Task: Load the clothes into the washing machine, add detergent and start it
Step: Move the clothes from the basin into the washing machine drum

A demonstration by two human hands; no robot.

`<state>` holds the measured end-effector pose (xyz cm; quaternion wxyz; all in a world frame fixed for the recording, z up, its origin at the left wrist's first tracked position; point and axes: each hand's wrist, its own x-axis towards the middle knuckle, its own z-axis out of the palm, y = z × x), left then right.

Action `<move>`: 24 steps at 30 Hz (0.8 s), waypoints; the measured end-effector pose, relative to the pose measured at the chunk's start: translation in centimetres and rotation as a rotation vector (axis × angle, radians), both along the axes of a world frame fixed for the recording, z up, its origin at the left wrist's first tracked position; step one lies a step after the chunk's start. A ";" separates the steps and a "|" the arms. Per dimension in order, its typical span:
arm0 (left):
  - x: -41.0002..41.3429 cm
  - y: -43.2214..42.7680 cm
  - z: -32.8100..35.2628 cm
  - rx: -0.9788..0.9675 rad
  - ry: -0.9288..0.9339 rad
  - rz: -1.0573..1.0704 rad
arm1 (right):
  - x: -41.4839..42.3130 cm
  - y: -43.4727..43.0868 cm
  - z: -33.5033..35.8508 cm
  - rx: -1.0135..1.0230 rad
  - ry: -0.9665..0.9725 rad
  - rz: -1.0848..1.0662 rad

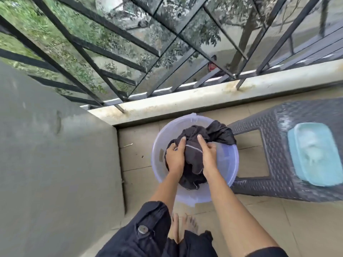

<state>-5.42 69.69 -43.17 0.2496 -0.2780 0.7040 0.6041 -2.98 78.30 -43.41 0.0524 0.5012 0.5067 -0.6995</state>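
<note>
Both hands — left hand (pixel 175 156), right hand (pixel 208 154) — clutch dark garment (pixel 194 160) inside bucket (pixel 228 164).

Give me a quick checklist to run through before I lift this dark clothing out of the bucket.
1. Both hands on the cloth: ok. The left hand and right hand both grip the dark clothing.
2. Whole bundle gathered: not ok. One end drapes over the rim of the bucket toward the stool.
3. Bucket standing steady on the floor: ok.
4. Detergent at hand: cannot tell. A light blue container sits on the stool, contents unclear.
5. Washing machine ready: cannot tell, it is not in view.
</note>
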 end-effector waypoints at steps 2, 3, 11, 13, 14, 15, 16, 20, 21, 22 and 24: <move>0.2 0.6 3.8 0.011 0.034 0.010 | 0.2 0.0 3.9 -0.018 0.052 -0.048; 0.2 0.9 6.0 0.019 0.049 0.010 | 0.2 0.0 6.0 -0.024 0.075 -0.068; 1.4 0.4 21.4 0.100 0.065 0.033 | 0.4 -0.3 20.5 0.060 0.107 -0.094; 1.8 0.0 24.4 0.111 0.038 0.045 | 0.5 -0.7 24.1 0.084 0.097 -0.073; 1.8 -0.2 25.9 0.124 0.033 0.060 | 0.6 -0.9 26.0 0.094 0.095 -0.061; 1.9 -0.4 27.3 0.139 0.042 0.067 | 0.7 -1.2 27.7 0.107 0.092 -0.053; 2.0 -0.4 28.3 0.142 0.051 0.087 | 0.7 -1.3 29.0 0.120 0.098 -0.048; 2.0 -1.9 33.6 0.135 0.107 0.114 | 0.7 -2.3 34.0 0.175 0.128 -0.041; 1.8 -2.2 34.5 0.128 0.113 0.110 | 0.7 -2.6 35.0 0.179 0.129 -0.040; 1.7 -2.8 35.8 0.114 0.120 0.113 | 0.6 -3.1 36.1 0.195 0.132 -0.030; 1.5 -4.2 37.8 0.111 0.146 0.114 | 0.3 -4.4 38.4 0.247 0.128 0.000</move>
